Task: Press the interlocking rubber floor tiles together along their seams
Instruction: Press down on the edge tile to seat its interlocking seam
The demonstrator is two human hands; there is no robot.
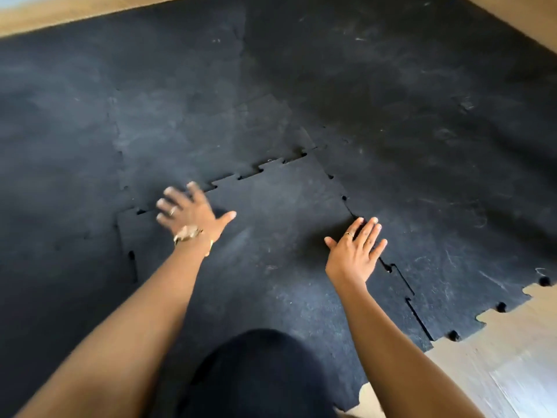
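Wood floor (pixel 497 366), pale, shows at top edge and lower right; the rest is covered in black mat (pixel 391 86).

Left hand (pixel 188 212): fingers spread, flat, gripping nothing, blurred, so contact with the rubber can't be confirmed. It sits at the near tile's far-left corner. Just past its fingertips runs the far seam (pixel 256 171), tabs standing proud, dark gaps along it. Below the wrist, a left-side seam (pixel 132 263) also gapes. Bracelet at the wrist, detail smeared.

Tile (pixel 271 236): between the two hands, loosely laid among joined neighbours.

Right hand (pixel 355 251): open, palm down, holding nothing, fingertips on the right seam (pixel 404 285), which trails back toward the wrist, partly unseated.

Handling, judged: dense rubber, heavy, limp rather than stiff, grippy. No lifting needed; push down with palm or heel directly on tabs, working along each seam.

Hidden: tile's near edge, behind a dark knee (pixel 259 375). Far seams barely readable, black on black.
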